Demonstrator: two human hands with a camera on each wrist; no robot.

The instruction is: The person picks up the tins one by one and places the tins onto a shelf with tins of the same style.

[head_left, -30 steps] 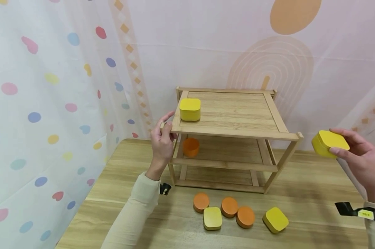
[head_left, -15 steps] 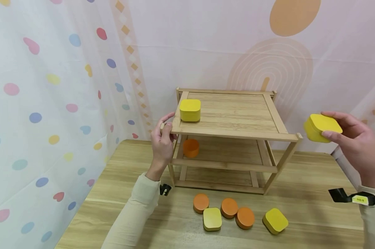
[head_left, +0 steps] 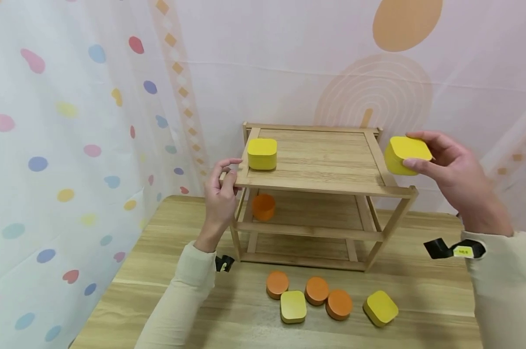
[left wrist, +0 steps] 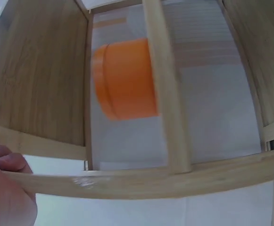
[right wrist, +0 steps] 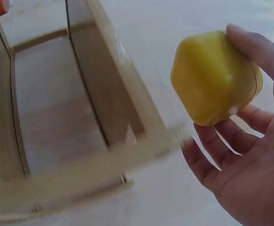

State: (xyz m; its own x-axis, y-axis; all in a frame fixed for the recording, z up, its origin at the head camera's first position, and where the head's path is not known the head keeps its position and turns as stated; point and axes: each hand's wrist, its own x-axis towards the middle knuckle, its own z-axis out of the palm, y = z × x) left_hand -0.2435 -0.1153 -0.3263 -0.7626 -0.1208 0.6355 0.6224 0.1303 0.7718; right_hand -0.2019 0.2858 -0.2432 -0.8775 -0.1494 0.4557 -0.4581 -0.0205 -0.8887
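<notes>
Head view: the left hand [head_left: 220, 194] grips a corner of the shelf [head_left: 324, 155], perhaps to steady it; opposite, the right hand [head_left: 456, 177] pinches a yellow box [head_left: 404, 154] by its sides, apparently leaving its underside free. Another box [head_left: 262, 154] sits near the left hand.

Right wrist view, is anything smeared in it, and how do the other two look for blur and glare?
Right wrist: the wooden shelf rail across the bottom is smeared, while the yellow box keeps a clearer outline. Left wrist: hazy, the orange container soft-edged, with a small glint on the lower wooden bar. Head: sharper overall, with soft shadows on the wooden table.
</notes>
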